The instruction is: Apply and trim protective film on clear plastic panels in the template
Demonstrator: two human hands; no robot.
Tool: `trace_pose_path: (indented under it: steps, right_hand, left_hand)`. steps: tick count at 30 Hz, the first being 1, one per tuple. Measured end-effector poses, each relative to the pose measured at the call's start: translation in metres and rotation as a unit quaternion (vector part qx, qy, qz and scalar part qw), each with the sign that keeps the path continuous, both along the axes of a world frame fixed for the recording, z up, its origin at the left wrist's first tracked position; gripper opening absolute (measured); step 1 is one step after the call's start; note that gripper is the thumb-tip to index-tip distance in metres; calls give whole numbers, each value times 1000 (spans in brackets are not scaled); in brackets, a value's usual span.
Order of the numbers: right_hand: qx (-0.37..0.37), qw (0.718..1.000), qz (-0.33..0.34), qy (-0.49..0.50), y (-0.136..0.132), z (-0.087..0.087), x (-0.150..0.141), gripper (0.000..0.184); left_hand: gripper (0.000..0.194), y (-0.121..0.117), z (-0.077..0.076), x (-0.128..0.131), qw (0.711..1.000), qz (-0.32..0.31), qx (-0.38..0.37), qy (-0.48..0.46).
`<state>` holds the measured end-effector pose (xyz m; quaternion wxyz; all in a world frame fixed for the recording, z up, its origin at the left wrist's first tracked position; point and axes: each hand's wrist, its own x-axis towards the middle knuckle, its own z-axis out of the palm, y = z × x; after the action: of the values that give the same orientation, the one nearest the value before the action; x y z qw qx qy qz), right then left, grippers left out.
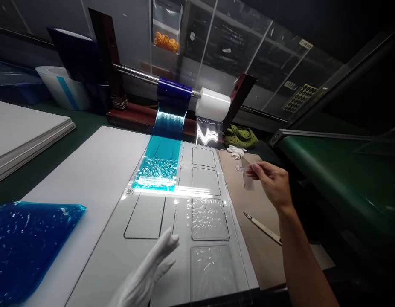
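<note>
White fabric gloves the left hand (144, 275), which hangs over the lower part of a pale grey panel (108, 260) marked with black-outlined rounded rectangles. Its fingers and thumb stand moderately apart, with nothing visible between them. The bare right hand (270, 181) is to the right of the panel, thumb and fingers pinched narrowly on a small crinkled piece of clear plastic (239, 168). A flat, translucent scraper-like strip (248, 182) shows just beside its fingertips; whether the hand touches it, I cannot tell.

Below that hand, a slim knife with a cream handle (264, 229) lies on a brown board (257, 260). A crumpled white glove (236, 151) rests near the board's far end, next to a green, dark-spotted cloth item (240, 136).

At the back, a dark red stand (132, 114) carries a shiny metal rod (138, 73) with a dark blue film roll (174, 90) and a white roll (215, 103). Glossy turquoise film (162, 149) runs from the blue roll onto the panel, covering its far left rectangles. Wrinkled clear film lies over the right-hand column. A sheet of deep blue film (31, 247) lies at the near left.
</note>
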<state>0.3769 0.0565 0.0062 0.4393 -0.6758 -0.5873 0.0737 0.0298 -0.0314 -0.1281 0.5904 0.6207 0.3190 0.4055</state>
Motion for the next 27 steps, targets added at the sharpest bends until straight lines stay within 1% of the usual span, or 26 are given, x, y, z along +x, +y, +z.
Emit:
trace_pose_path:
  steps: [1,2,3,4,5,6,7,8,9,10,11,12,14,16,17,19,21,23,25,27]
  right_hand:
    - [20,999,8,36,-18,10,-7,26]
    - [38,996,17,74,-35,19,-17,22]
    - [51,991,30,118,-51,25,-28,18]
    - [56,983,50,169,-67,28,-40,15]
    - [52,971,76,220,-81,28,-52,14]
    - [40,956,106,272,-93,26,-64,14]
    - [23,937,136,321,-104,21,-75,16]
    - [4,918,161,363,-113,15,-83,19]
    - [-13,901,177,396,-120,8,-89,22]
    - [-27,890,182,417,-126,2,-93,25]
    - [-34,887,174,426,-130,-4,-94,27]
    - [-33,893,156,422,-132,-8,-93,28]
    - [-18,923,95,372,-136,-12,-87,28]
    - [-11,954,44,296,-139,-11,-82,31]
    - [-19,963,39,264,-141,-8,-81,34]
    - [-66,966,73,239,-145,-4,-86,42]
    - [-131,953,128,241,-146,0,-94,47]
    - [-169,945,163,226,-146,3,-103,47]
    - [-163,955,174,176,-145,4,-109,44]
    - [-141,970,172,96,-145,6,-114,38]
  left_hand:
    - [64,0,8,7,999,-9,30,23]
    - [80,0,19,15,996,-15,64,57]
    - [100,-1,33,24,989,-21,105,101]
    - [122,-3,47,34,979,-1,134,155]
    - [135,-6,62,45,966,27,164,200]
    - [143,-10,75,54,952,43,205,223]
    - [148,-14,86,63,942,64,229,237]
    - [148,-19,94,69,932,82,253,247]
    - [145,-22,98,74,924,102,272,250]
    - [140,-25,100,76,916,118,289,252]
    - [134,-27,99,75,908,129,307,252]
    - [129,-28,96,73,901,136,329,249]
    - [122,-28,91,66,884,144,366,251]
    - [117,-26,88,57,866,151,393,270]
    - [114,-25,89,54,855,154,408,281]
    - [109,-25,92,50,830,151,438,311]
    - [104,-25,99,49,802,150,457,354]
    - [95,-26,108,49,778,138,460,405]
    - [86,-27,117,51,762,114,444,458]
    - [81,-28,125,55,746,86,418,512]
